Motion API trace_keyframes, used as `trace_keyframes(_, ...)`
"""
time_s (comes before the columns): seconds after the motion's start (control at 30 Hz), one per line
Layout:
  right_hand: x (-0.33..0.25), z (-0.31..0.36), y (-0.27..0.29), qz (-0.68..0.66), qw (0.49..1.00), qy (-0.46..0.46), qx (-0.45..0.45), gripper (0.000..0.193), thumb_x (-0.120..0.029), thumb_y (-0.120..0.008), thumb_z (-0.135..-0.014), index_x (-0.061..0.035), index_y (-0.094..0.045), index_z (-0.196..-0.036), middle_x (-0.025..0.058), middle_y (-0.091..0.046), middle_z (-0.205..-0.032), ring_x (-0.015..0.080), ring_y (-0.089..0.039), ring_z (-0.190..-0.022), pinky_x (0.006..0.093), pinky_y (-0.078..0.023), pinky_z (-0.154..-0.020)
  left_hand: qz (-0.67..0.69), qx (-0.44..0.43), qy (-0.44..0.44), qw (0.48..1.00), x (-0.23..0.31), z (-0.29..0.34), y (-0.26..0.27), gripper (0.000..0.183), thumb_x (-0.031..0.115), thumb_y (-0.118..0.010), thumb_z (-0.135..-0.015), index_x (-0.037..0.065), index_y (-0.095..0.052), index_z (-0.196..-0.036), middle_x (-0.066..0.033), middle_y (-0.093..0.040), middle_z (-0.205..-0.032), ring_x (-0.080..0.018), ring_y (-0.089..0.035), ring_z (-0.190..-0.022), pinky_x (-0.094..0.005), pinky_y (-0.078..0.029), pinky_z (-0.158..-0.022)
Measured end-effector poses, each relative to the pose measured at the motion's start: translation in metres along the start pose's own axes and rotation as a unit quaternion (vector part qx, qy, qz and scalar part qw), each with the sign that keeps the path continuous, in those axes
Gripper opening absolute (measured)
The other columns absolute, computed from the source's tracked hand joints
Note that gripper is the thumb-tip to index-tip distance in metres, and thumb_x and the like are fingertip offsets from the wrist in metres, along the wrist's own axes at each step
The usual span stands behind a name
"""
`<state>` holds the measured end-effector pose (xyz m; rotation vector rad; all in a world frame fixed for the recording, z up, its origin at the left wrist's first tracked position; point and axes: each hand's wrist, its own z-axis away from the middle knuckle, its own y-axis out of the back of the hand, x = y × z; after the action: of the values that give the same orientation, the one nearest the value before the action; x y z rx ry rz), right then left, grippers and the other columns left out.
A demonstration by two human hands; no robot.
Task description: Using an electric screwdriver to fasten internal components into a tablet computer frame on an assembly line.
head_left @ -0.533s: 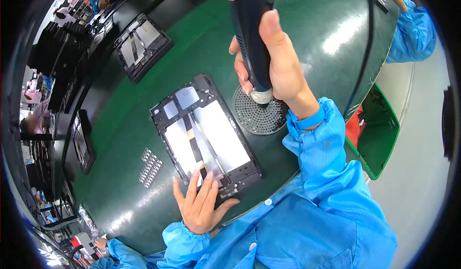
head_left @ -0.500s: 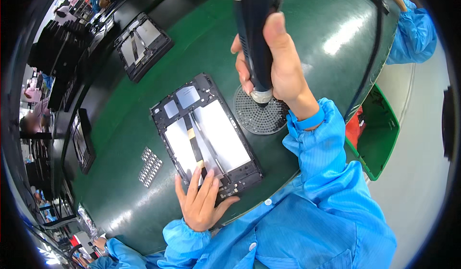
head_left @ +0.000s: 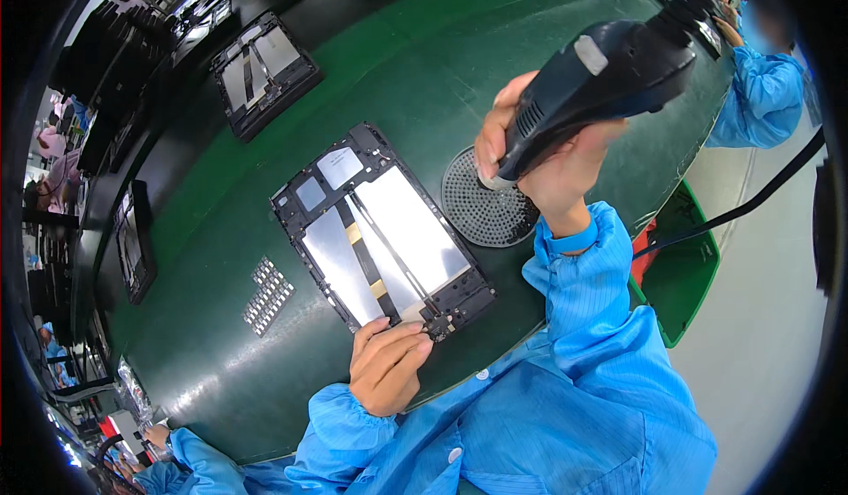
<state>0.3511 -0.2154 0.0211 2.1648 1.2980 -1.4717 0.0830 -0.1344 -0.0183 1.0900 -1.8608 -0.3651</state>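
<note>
My right hand [head_left: 570, 177] is wrapped round a black electric screwdriver [head_left: 592, 89], tilted with its lower end over a round grey perforated tray [head_left: 481, 217]. Dark bits, perhaps small screws, lie on the tray's right side; the screwdriver's tip is hidden behind my fingers. To the left lies an opened tablet [head_left: 415, 239] with silver panels, a dark ribbon cable and a black frame. My left hand [head_left: 387, 376] has its fingers curled together over the near edge of this tablet, the thumb not clearly visible.
A sheet of small silvery pieces [head_left: 268, 296] lies left of the tablet. Another opened tablet [head_left: 265, 75] sits at the far left, a third device [head_left: 134, 243] nearer. A green bin [head_left: 698, 292] stands below the table's right edge, with a black cable [head_left: 760, 186] crossing it. Co-workers' blue sleeves show at both sides.
The screwdriver has swung from upright to leaning right, its cable now lying across the bin. My left hand's spread fingers have drawn back and curled at the tablet's near edge.
</note>
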Motion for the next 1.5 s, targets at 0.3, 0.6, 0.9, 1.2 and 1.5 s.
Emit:
trace_keyframes(0.3,-0.003,0.005,0.001,0.030,1.000,-0.002,-0.008,0.094,-0.083,-0.026,-0.074,0.0035,-0.048,-0.103,0.0124,-0.055,-0.062,0.0194,-0.055,-0.050,0.0293,-0.046,-0.047,-0.003,-0.016,0.019,1.000,0.001,-0.001,-0.001,0.026,-0.001,-0.075,-0.067,0.006,-0.065,-0.090,-0.0088,-0.069,-0.088,-0.0231,-0.067,-0.090,-0.0448,-0.045,-0.086)
trace_keyframes(0.6,0.000,0.004,-0.003,-0.020,1.000,-0.009,0.014,0.089,-0.077,-0.043,-0.076,0.0084,-0.055,-0.097,0.0112,-0.056,-0.062,0.0145,-0.054,-0.050,0.0250,-0.044,-0.047,-0.015,0.063,0.015,0.998,0.006,-0.007,-0.003,0.029,0.000,-0.079,-0.059,0.008,-0.067,-0.085,-0.0059,-0.064,-0.083,-0.0234,-0.063,-0.081,-0.0364,-0.048,-0.070)
trace_keyframes(0.9,-0.001,0.005,-0.001,0.042,0.999,-0.006,-0.014,0.090,-0.079,-0.033,-0.076,0.0058,-0.051,-0.100,0.0108,-0.056,-0.062,0.0153,-0.054,-0.050,0.0257,-0.044,-0.047,0.019,0.066,0.027,0.997,-0.001,-0.003,0.006,0.030,-0.008,-0.077,-0.057,0.004,-0.065,-0.082,-0.0070,-0.062,-0.075,-0.0227,-0.060,-0.067,-0.0337,-0.047,-0.060)
trace_keyframes(1.2,-0.015,0.008,-0.007,-0.117,0.993,-0.008,-0.021,0.106,-0.091,-0.034,-0.061,0.0034,-0.049,-0.106,0.0118,-0.056,-0.066,0.0198,-0.054,-0.054,0.0293,-0.044,-0.048,0.054,0.198,0.279,0.938,-0.037,-0.001,0.042,0.011,-0.009,-0.065,-0.074,-0.003,-0.065,-0.083,-0.0126,-0.065,-0.078,-0.0197,-0.064,-0.071,-0.0263,-0.050,-0.063)
trace_keyframes(1.5,-0.025,-0.014,-0.094,-0.145,0.973,-0.032,-0.178,0.097,-0.089,-0.031,-0.067,0.0005,-0.045,-0.103,0.0121,-0.053,-0.063,0.0206,-0.054,-0.050,0.0331,-0.046,-0.046,0.257,0.165,0.416,0.857,-0.081,-0.028,0.056,0.011,0.005,-0.067,-0.082,-0.003,-0.066,-0.089,-0.0059,-0.066,-0.078,-0.0100,-0.062,-0.067,-0.0209,-0.049,-0.059)
